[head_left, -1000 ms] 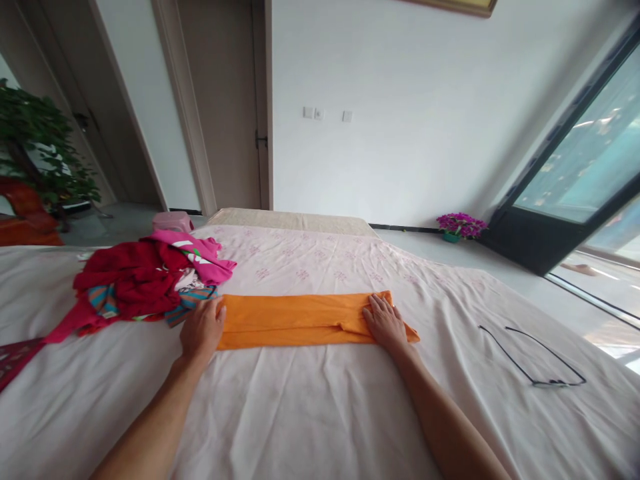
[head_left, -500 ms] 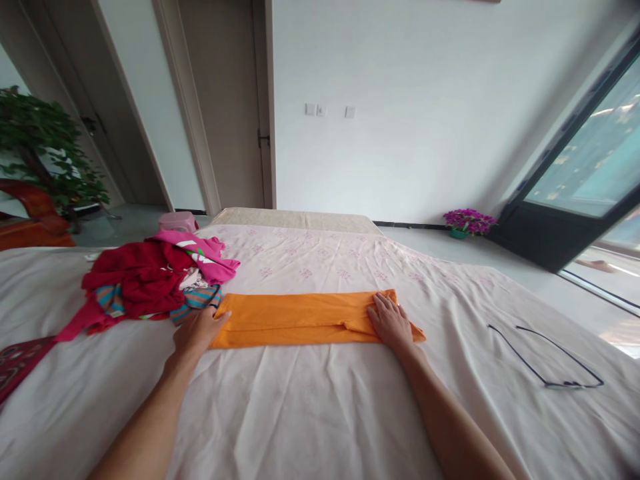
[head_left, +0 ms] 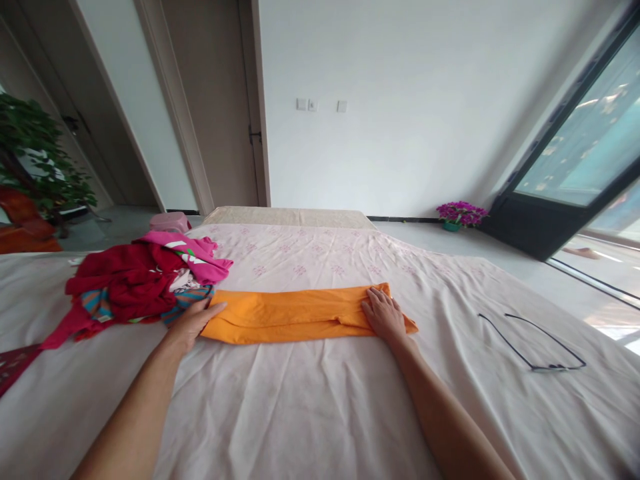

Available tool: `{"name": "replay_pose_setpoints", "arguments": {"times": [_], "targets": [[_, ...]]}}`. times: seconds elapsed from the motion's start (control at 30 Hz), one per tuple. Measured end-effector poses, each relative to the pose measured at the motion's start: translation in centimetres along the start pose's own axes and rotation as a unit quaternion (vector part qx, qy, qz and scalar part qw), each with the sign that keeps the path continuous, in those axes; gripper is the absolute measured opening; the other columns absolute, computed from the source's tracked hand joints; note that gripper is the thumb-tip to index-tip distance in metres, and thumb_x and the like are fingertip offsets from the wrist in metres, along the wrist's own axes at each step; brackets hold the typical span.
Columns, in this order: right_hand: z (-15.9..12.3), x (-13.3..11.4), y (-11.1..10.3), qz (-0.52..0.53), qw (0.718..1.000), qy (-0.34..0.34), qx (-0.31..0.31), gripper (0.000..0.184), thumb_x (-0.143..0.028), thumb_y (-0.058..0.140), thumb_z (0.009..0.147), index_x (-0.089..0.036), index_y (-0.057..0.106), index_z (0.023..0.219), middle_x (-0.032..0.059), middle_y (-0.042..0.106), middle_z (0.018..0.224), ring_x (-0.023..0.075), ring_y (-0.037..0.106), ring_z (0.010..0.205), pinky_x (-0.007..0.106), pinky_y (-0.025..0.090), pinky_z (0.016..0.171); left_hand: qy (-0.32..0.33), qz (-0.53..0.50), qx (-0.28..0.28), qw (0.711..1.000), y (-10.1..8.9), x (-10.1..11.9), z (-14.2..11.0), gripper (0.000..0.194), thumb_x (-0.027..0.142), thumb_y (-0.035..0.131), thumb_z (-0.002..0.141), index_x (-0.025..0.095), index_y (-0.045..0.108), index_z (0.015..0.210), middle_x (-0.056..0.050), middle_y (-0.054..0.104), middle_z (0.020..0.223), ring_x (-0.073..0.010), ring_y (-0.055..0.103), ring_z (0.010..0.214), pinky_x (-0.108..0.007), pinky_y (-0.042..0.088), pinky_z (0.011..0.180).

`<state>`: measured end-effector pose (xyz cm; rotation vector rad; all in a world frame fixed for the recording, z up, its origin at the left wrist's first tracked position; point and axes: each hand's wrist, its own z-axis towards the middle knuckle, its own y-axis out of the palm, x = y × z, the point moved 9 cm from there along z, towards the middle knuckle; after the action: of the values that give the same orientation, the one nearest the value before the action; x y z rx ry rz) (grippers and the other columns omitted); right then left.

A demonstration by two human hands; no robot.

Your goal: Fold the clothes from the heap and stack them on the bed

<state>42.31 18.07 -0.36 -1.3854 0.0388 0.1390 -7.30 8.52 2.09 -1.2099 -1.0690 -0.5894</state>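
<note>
The orange cloth lies in a long folded strip across the middle of the sheet, its length running between the left and right edges, with a crease along it and a small gap in the fold near its right end. The left hand has hold of its left end, thumb on top, the other fingers mostly hidden. The right hand lies flat on the right end, palm down, fingers a little apart, gripping nothing. Just beyond the left hand, toward the sheet's left edge, is a heap of clothes, red, pink and striped. Glasses lie toward the right edge, arms unfolded, well apart from the right hand. Past the far edge are a pink box, a door and purple flowers on the floor
</note>
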Motion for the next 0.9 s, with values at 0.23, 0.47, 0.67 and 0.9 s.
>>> {"name": "replay_pose_setpoints", "arguments": {"times": [0.23, 0.47, 0.67, 0.9], "targets": [[-0.2, -0.1, -0.4, 0.01, 1.0, -0.012, 0.011, 0.051, -0.043, 0.03, 0.096, -0.022, 0.045, 0.14, 0.005, 0.041, 0.15, 0.022, 0.033, 0.137, 0.038, 0.016, 0.113, 0.02, -0.153, -0.074, 0.985, 5.8, 6.7, -0.6, 0.047, 0.036, 0.06, 0.078, 0.013, 0.053, 0.118, -0.006, 0.071, 0.085, -0.0223, 0.07, 0.081, -0.033, 0.056, 0.073], [-0.3, 0.0, -0.8, 0.034, 0.999, -0.016, 0.029, 0.048, -0.04, 0.034, 0.096, -0.022, 0.047, 0.138, 0.0064, 0.044, 0.147, 0.0224, 0.037, 0.134, 0.039, 0.017, 0.113, 0.01, -0.122, -0.098, 0.988, 15.9, 9.8, -1.4, 0.037, 0.03, 0.059, 0.073, 0.015, 0.056, 0.106, -0.001, 0.065, 0.076, -0.0135, 0.063, 0.063, -0.022, 0.047, 0.055], [-0.2, 0.3, -0.4, 0.041, 0.999, -0.012, 0.03, 0.046, -0.041, 0.038, 0.095, -0.024, 0.049, 0.137, 0.0063, 0.044, 0.147, 0.0228, 0.038, 0.134, 0.041, 0.018, 0.113, -0.002, -0.057, -0.078, 0.995, 20.7, 8.6, -1.0, 0.033, 0.023, 0.059, 0.073, 0.015, 0.056, 0.105, -0.001, 0.065, 0.072, -0.0124, 0.06, 0.057, -0.021, 0.043, 0.053], [0.0, 0.4, -0.1, 0.043, 0.998, -0.015, 0.034, 0.047, -0.041, 0.037, 0.095, -0.024, 0.048, 0.137, 0.0068, 0.045, 0.147, 0.0232, 0.036, 0.135, 0.042, 0.018, 0.113, 0.008, -0.005, -0.087, 0.996, 22.2, 8.7, -1.1, 0.036, 0.024, 0.058, 0.078, 0.016, 0.054, 0.113, -0.006, 0.07, 0.084, -0.013, 0.065, 0.067, -0.02, 0.046, 0.059]]}}
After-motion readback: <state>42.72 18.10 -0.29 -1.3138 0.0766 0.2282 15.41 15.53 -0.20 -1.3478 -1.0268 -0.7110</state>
